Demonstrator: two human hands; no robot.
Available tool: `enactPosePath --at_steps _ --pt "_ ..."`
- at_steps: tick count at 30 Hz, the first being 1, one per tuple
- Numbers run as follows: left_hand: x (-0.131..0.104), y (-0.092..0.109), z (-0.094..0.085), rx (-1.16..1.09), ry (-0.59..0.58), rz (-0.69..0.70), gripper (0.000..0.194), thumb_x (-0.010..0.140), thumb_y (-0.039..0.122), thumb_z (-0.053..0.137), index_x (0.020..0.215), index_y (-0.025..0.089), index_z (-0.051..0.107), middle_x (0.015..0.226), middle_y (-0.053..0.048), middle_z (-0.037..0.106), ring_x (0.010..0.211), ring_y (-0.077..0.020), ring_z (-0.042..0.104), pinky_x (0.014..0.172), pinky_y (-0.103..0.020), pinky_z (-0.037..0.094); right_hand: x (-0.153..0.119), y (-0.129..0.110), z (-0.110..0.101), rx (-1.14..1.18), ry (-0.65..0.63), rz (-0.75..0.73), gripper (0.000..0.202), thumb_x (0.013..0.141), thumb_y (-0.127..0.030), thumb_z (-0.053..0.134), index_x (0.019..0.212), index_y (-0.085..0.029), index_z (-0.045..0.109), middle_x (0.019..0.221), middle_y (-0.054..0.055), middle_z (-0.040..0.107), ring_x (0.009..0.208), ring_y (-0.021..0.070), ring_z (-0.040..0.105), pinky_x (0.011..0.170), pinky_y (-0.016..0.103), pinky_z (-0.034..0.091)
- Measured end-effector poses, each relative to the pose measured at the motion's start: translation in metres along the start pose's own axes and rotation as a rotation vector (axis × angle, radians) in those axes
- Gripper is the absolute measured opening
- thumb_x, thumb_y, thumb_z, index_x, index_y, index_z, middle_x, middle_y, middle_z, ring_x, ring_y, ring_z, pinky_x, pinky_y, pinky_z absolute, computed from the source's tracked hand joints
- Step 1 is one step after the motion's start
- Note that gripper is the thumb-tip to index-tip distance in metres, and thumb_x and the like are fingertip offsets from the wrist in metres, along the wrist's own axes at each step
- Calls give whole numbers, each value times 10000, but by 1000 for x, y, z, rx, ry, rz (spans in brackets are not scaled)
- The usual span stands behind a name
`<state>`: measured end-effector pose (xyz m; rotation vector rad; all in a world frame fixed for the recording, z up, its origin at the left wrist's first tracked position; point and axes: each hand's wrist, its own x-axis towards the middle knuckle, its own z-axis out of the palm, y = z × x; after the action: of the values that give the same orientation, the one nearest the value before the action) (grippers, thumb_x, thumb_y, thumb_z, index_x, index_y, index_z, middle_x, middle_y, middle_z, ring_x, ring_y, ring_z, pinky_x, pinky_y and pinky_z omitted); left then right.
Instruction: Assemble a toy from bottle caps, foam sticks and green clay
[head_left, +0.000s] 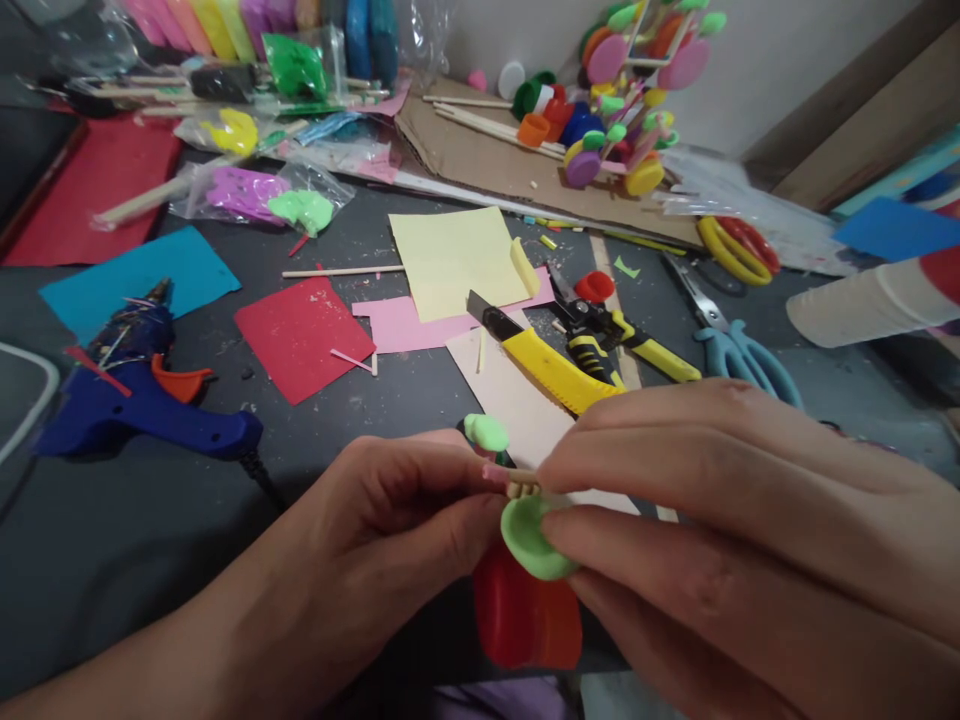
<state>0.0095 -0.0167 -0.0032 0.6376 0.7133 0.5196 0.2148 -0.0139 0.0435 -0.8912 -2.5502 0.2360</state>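
Craft assembly point(523, 490) of sticks, modelling clay and plastic caps sits between both hands, above the near edge of the dark grey table point(315, 425). Left hand point(416, 530): thumb and forefinger pinch the assembly beside a pink-tipped stick point(495, 473); the exact contact point is hidden. Right hand point(720, 520): fingers grip the light green clay dish point(521, 540), one fingertip pressed into its hollow. Red-and-orange cap piece point(525, 615) shows directly below the dish; whether it is one cap or two cannot be determined. Light green clay lump point(486, 432) shows just beyond the left fingertips; its attachment is not verifiable.

Yellow utility knife point(559, 370) lies beyond the hands, blade exposed and directed away to the left, partly over a cream sheet point(510, 400). Yellow-and-black pliers point(660, 355) lie beside it, with light blue-handled scissors point(742, 360) further right. Blue glue gun point(142, 400) rests on its side at left, dried strands on its nozzle. Red square sheet point(296, 340) lies between gun and knife. Pale yellow sheet point(457, 255) overlaps a pink sheet point(420, 325).
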Motion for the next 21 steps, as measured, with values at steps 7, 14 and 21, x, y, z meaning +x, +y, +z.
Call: enactPosePath --at_steps 7,14,21 --pt "-1 -1 -1 63 55 8 150 939 372 717 897 301 842 844 41 654 827 -108 542 714 -151 474 7 -4 4 12 93 85 237 956 -116 536 847 -209 725 854 19 724 840 150 725 778 255 636" --pt "-2 4 0 137 74 32 163 922 398 712 864 318 842 791 31 654 785 -142 536 709 -209 500 1 0 3 -63 5 1 215 995 -191 574 879 -190 754 982 44 701 985 175 690 921 294 604" --pt "-7 8 0 216 58 19 262 927 490 658 824 298 804 797 5 686 790 -183 586 683 -244 521 4 -2 1 -68 13 -30 361 1054 -306 475 862 -160 742 957 65 684 912 167 669 775 279 616"
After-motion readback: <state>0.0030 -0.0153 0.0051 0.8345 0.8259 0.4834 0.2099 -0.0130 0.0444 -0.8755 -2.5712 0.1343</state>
